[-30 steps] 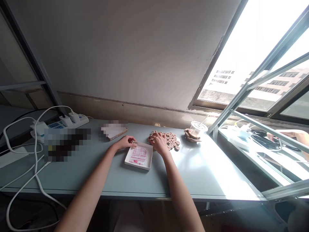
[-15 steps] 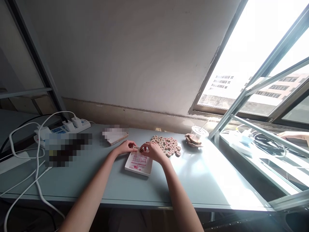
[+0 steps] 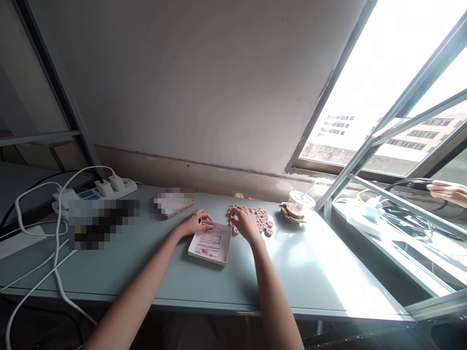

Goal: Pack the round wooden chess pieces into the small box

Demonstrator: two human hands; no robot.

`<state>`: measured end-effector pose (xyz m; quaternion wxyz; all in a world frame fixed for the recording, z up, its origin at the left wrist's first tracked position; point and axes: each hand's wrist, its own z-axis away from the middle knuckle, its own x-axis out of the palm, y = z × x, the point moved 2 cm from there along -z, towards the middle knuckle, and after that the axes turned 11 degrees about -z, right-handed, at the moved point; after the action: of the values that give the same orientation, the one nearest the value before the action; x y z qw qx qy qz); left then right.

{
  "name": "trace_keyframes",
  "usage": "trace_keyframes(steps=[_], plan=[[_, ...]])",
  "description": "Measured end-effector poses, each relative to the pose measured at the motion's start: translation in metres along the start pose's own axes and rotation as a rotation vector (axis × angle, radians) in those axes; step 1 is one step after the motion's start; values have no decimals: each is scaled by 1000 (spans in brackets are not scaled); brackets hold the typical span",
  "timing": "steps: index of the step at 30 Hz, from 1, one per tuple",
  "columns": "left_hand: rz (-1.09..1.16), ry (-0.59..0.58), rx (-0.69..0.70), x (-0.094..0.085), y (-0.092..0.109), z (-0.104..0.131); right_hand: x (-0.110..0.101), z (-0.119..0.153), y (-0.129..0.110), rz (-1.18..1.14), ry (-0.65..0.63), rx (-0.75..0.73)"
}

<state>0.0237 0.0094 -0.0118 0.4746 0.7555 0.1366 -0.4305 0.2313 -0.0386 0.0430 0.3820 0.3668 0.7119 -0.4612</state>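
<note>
A shallow white box (image 3: 207, 258) with pink markings on its inside lies on the blue-grey table. At the box's far left corner is my left hand (image 3: 197, 222), its thumb and fingers closed round the edge, with a round wooden piece partly visible under the thumb. My right hand (image 3: 243, 221) is over the left part of a cluster of round wooden pieces (image 3: 264, 224) with characters on them. Its fingers are curled down onto the pieces; whether one is between the fingertips is too small to tell.
An open carton lid (image 3: 180, 209) lies behind my left hand. Farther right, a plastic cup (image 3: 301, 199) stands by a brown carved object (image 3: 292, 214). Power strips (image 3: 122, 189) and white cables are at left. Another person's hand (image 3: 447, 190) holds black cable at far right.
My right hand has moved right, from the box's far edge to the cluster of pieces. My left hand stays at the box corner. The other person's hand has lifted a cable.
</note>
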Motion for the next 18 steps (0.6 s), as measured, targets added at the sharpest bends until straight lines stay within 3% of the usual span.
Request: trace_keyframes(steps=[5, 11, 18], plan=[[74, -62, -24, -3, 7, 2, 1, 3, 20, 17, -119, 144], [89, -89, -49, -8, 7, 3, 2, 3, 14, 10, -143, 90], [86, -80, -43, -8, 3, 3, -8, 0, 10, -177, -34, 9]])
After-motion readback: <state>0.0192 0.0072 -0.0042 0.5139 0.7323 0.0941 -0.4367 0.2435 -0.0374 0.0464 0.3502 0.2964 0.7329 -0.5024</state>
